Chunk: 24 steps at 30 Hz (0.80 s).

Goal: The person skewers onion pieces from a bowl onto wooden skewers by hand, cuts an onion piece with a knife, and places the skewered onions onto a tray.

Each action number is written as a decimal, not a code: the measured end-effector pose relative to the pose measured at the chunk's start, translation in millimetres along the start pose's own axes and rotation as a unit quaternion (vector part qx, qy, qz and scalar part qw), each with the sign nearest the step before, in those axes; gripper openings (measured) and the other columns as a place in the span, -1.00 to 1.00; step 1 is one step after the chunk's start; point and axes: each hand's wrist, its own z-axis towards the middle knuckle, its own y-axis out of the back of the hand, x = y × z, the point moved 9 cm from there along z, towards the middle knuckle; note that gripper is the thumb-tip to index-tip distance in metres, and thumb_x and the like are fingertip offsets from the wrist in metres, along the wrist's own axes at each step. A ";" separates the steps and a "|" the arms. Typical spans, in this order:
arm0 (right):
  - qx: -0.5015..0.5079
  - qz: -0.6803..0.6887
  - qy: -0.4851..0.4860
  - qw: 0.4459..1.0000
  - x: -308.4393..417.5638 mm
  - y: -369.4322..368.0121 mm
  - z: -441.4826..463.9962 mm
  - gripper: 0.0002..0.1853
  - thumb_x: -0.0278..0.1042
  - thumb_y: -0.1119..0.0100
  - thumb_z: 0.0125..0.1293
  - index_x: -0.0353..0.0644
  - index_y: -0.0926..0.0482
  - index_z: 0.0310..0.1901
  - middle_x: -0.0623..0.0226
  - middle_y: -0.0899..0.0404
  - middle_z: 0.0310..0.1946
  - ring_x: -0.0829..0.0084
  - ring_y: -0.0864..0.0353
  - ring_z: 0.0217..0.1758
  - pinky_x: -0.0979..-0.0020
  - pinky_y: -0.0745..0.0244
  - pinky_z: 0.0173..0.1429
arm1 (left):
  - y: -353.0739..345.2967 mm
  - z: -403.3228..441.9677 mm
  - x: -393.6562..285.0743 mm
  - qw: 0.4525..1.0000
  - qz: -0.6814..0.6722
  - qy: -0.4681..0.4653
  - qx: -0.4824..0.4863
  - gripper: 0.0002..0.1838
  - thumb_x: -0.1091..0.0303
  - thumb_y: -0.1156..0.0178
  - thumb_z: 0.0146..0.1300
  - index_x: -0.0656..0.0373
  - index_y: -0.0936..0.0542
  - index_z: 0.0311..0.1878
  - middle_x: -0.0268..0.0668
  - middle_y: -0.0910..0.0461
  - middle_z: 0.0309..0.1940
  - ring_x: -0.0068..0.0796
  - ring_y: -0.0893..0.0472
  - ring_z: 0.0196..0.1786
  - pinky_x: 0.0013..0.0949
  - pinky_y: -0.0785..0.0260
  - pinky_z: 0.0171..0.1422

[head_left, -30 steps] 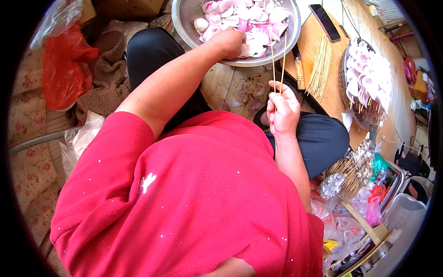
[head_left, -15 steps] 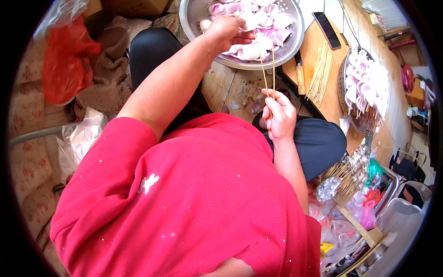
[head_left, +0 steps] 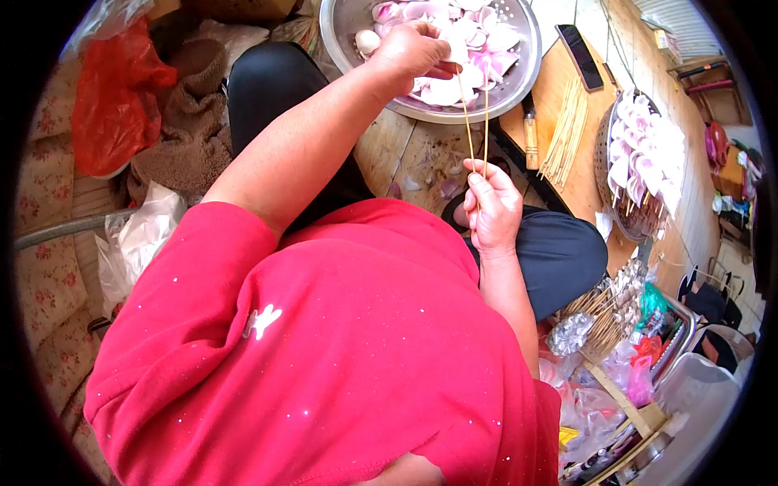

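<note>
My left hand (head_left: 412, 55) is over a metal colander (head_left: 344, 40), its fingers curled together near the tip of one skewer. What they pinch, if anything, is hidden. In the colander lie pink-and-white curved pieces (head_left: 496, 61) that look like onion layers. Lower and to the right, my right hand (head_left: 494, 206) is closed around the lower ends of two thin wooden skewers (head_left: 470, 134). The skewers point up toward the colander and spread slightly apart, their upper ends in front of the pieces.
On the wooden board to the right are loose skewers (head_left: 565, 134), a knife with a wooden handle (head_left: 531, 139) and a phone (head_left: 579, 57). Beyond them stands a basket (head_left: 606, 154) of skewered pink-white pieces (head_left: 644, 154). A red plastic bag (head_left: 117, 105) lies at left.
My left hand has turned slightly, with its fingers lower near the skewer tip. The right hand still holds the two skewers in nearly the same place. The whole view has shifted slightly.
</note>
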 end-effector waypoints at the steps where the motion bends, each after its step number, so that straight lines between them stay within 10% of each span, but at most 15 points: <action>1: -0.006 0.000 0.006 1.000 -0.1 0.2 0.2 -0.80 -0.45 -0.07 0.26 -0.31 -0.53 -0.12 0.48 -0.40 -0.70 0.75 -0.17 -0.78 0.70 -0.03 -0.73 | -0.4 -1.1 1.1 1.000 0.000 0.001 -0.001 -0.80 0.60 -0.09 0.16 0.37 -0.36 -0.15 -0.07 -0.56 -0.38 -0.18 -0.67 -0.34 -0.32 -0.60 -0.31; 24: 0.026 -0.040 0.012 0.999 6.4 -5.0 -0.1 -0.78 -0.42 -0.02 0.31 -0.32 -0.50 -0.08 0.39 -0.46 -0.66 0.75 -0.19 -0.79 0.70 -0.07 -0.71 | -10.3 0.1 25.7 0.999 0.001 0.030 0.012 -0.80 0.61 -0.10 0.10 0.33 -0.36 -0.20 -0.09 -0.57 -0.43 -0.22 -0.67 -0.39 -0.29 -0.59 -0.32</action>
